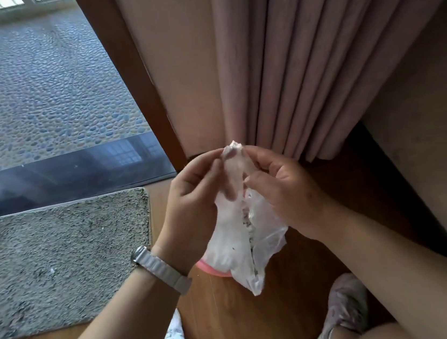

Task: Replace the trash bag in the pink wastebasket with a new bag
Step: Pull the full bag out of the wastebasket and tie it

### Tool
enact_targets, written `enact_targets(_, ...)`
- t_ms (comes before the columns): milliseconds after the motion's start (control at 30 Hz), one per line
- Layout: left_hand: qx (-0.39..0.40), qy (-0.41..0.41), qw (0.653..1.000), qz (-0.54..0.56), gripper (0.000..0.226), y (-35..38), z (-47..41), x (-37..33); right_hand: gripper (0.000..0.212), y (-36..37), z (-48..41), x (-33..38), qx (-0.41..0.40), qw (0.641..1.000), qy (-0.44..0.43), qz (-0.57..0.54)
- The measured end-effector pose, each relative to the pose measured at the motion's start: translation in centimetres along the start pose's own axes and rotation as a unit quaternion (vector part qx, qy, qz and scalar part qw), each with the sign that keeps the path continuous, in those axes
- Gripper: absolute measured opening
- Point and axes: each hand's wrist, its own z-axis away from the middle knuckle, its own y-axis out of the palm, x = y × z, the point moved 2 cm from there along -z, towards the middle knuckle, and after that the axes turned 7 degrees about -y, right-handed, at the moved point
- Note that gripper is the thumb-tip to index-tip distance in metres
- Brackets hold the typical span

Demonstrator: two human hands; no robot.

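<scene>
A thin white plastic trash bag [239, 240] hangs in the air between my hands, with dark scraps showing through it. Its gathered top sticks up above my fingers. My left hand [192, 198] pinches the bag's neck from the left, and a grey watch band sits on that wrist. My right hand [281, 187] grips the same neck from the right. Under the bag only a strip of the pink wastebasket [212, 269] rim shows on the wooden floor; the rest of it is hidden by the bag.
A grey shaggy mat [59, 260] lies on the left. Pink curtains [302, 61] hang straight ahead beside a brown door frame [132, 76]. Behind it lies a pebbled floor. My two shoes [343, 306] stand on the wooden floor below the bag.
</scene>
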Motion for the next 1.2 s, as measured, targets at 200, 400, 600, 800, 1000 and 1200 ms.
enact_targets(200, 0.025, -0.045, 0.999, 0.013, 0.015, -0.5, -2.0, 0.8, 0.031, -0.8, -1.1, -1.8, 0.025, 0.999, 0.027, -0.001)
enact_targets(400, 0.021, -0.097, 0.995, -0.011, 0.040, -0.2, -2.7, 1.4, 0.028, -1.7, -0.9, -2.2, 0.047, 0.999, 0.022, 0.004)
enact_targets(600, 0.072, -0.149, 0.985, -0.042, 0.022, -0.5, -2.0, 2.0, 0.018, -1.5, -0.8, -2.4, -0.015, 0.998, -0.014, 0.055)
enact_targets(800, 0.024, -0.152, 0.988, -0.028, 0.016, -1.0, -1.5, 1.7, 0.016, -0.6, -0.9, -2.4, -0.043, 0.996, -0.030, 0.068)
enact_targets(1000, -0.015, -0.125, 0.992, 0.026, 0.015, -1.1, -1.4, 1.5, 0.023, 0.5, -1.6, -2.2, -0.087, 0.995, -0.034, 0.040)
enact_targets(1200, -0.069, -0.095, 0.990, 0.072, 0.022, -1.6, -1.5, 0.9, 0.019, 0.1, -2.7, -2.8, -0.123, 0.992, 0.001, -0.023)
